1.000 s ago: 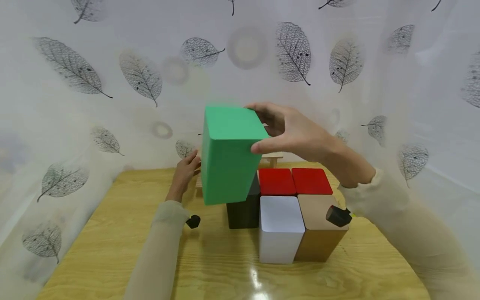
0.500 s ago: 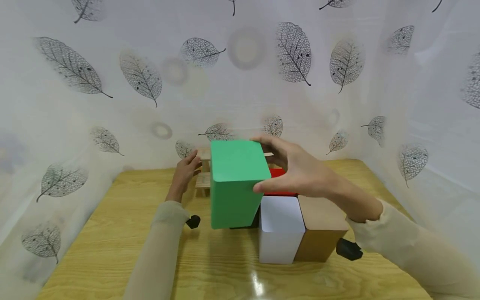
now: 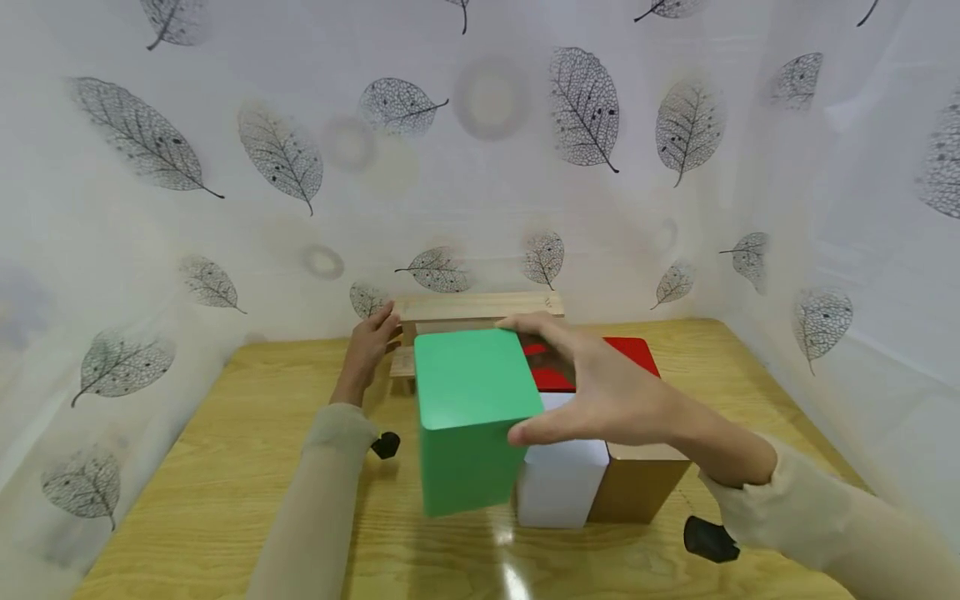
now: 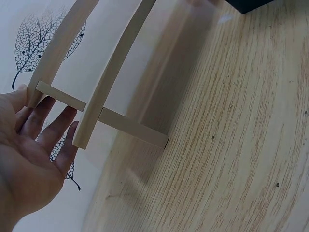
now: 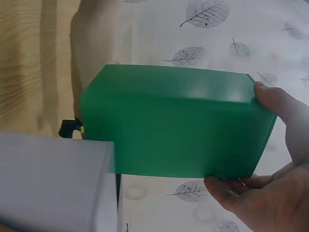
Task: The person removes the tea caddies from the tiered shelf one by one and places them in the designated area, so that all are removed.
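Observation:
My right hand (image 3: 611,396) grips a tall green box (image 3: 472,379) from its right side, thumb on the near edge and fingers at the far edge. In the right wrist view, the green box (image 5: 169,125) shows its long sides, with thumb and fingertips at one end. It is above the table, left of a white box (image 3: 562,492). My left hand (image 3: 369,346) is at the left end of a low two-tier wooden rack (image 3: 480,306). In the left wrist view, my left hand (image 4: 36,154) holds the end of the rack (image 4: 101,92), thumb on the upper slat, fingers beneath.
A brown box (image 3: 637,487) stands beside the white one, with red boxes (image 3: 633,354) behind them, partly covered by my right hand. A black corner (image 4: 251,4) shows at the left wrist view's top. A leaf-patterned curtain (image 3: 300,50) surrounds the wooden table (image 3: 247,467).
My right hand has lowered the green box and brought it nearer, uncovering more of the rack's top slat. The black box is now hidden in the head view. My left hand stays put.

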The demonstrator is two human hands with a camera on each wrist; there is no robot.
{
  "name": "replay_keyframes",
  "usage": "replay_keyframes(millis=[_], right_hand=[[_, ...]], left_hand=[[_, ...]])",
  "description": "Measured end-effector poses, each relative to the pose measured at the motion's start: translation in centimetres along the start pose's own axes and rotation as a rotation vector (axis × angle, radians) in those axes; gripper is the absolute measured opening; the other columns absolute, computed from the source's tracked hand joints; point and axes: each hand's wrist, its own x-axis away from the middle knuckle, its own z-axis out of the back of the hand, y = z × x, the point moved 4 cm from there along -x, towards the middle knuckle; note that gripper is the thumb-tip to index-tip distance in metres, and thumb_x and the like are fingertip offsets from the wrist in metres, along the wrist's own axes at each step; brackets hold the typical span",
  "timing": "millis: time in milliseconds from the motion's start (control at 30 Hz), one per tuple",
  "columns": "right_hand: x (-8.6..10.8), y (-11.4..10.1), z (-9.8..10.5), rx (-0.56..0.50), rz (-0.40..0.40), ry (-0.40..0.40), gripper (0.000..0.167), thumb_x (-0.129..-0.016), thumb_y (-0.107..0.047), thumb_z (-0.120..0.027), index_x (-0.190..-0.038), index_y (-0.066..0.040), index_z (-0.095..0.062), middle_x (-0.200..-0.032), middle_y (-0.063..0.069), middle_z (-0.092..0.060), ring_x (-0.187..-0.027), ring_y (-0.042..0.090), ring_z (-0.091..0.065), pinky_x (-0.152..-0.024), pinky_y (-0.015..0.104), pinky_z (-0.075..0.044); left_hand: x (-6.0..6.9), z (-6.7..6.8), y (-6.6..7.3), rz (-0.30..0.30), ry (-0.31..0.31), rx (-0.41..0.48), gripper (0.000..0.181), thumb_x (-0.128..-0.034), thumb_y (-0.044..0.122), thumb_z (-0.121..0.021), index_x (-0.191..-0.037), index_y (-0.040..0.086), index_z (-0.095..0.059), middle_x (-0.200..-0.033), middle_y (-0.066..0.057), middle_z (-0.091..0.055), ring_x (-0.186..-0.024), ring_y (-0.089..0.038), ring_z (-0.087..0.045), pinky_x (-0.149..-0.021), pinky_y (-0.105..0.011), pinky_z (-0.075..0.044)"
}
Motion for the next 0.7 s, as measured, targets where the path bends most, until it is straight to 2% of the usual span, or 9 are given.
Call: replay_keyframes(millis=[100,200,500,700], right_hand=[[0.5,0.7,-0.4,0.16,-0.014,0.051,0.089,-0.079,-0.026,-0.092,-0.153,-0.017,-0.043,-0.147,-0.006,-0.049,-0.133,0.017,-0.05,-0.108,0.046,-0.05],[0.8,1.4,-1.1,0.251,0.002,0.072,0.088,-0.078,-0.032,-0.092,-0.151,-0.018,-0.044,-0.148,-0.009,-0.046,-0.135,0.016,-0.046,-0.11,0.05,-0.047],[0.9,3.4,-3.0,0.299,0.048,0.071,0.089,-0.076,-0.031,-0.095,-0.148,-0.014,-0.046,-0.142,-0.007,-0.05,-0.13,0.016,-0.047,-0.106,0.052,-0.051],[0.9,4.2,-3.4,0.32,0.059,0.065,0.089,-0.076,-0.031,-0.095,-0.148,-0.011,-0.046,-0.139,-0.006,-0.05,-0.127,0.016,-0.05,-0.106,0.05,-0.052]], left_hand=[[0.0,0.1,0.0,-0.003,0.0,-0.001,0.057,-0.113,0.029,-0.046,-0.164,0.013,-0.028,-0.164,-0.021,-0.032,-0.145,-0.039,-0.042,-0.116,-0.048,-0.043],[-0.1,0.2,-0.1,-0.008,-0.006,-0.01,0.057,-0.113,0.029,-0.046,-0.165,0.013,-0.027,-0.164,-0.021,-0.031,-0.145,-0.039,-0.042,-0.116,-0.048,-0.043],[-0.1,0.2,-0.3,-0.006,-0.002,-0.009,0.058,-0.1125,0.03,-0.047,-0.165,0.015,-0.028,-0.164,-0.02,-0.032,-0.145,-0.038,-0.043,-0.116,-0.05,-0.043],[-0.1,0.1,-0.1,0.023,-0.011,0.007,0.057,-0.1126,0.029,-0.047,-0.165,0.016,-0.027,-0.165,-0.018,-0.03,-0.145,-0.036,-0.042,-0.116,-0.049,-0.042]])
